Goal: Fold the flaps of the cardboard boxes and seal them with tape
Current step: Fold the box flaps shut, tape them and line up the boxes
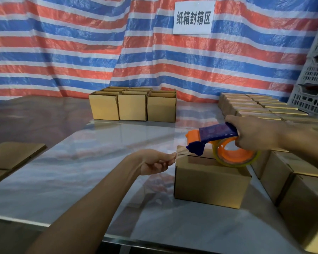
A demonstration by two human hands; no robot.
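1. The box (211, 180) in play sits close in at about 1 o'clock on the glossy surface (99, 162), top flaps folded down, the seam running across its top.
2. The right hand (253, 132) comes in from 3 o'clock, fingers wrapped tight round the blue and orange tape dispenser (215, 136). The roll (235, 154) rests on the top of the box.
3. The dispenser's nose points toward 9 o'clock and hangs just above the box's left top edge.
4. A clear tape strip (184, 152) runs from that nose to the box's left edge.
5. The left hand (156, 162) reaches in from 7 o'clock with fingers curled, fingertips pinching the end of the strip right at that edge.
6. The hands are apart, one at each end of the short stretch of tape.
7. At 3 o'clock, just beside the box, more closed cartons (292, 180) stand packed together.
8. At 12 o'clock, far back, a block of open boxes (132, 107) stands with flaps up.
9. At 2 o'clock, rows of closed boxes (255, 105) lie side by side, and grey plastic crates (314, 79) are stacked behind them.
10. At 9 o'clock, flat cardboard (13, 156) lies at the surface's edge.
11. A red, white and blue striped tarp (81, 43) hangs behind, with a white paper sign (193, 17) on it at 12 o'clock.
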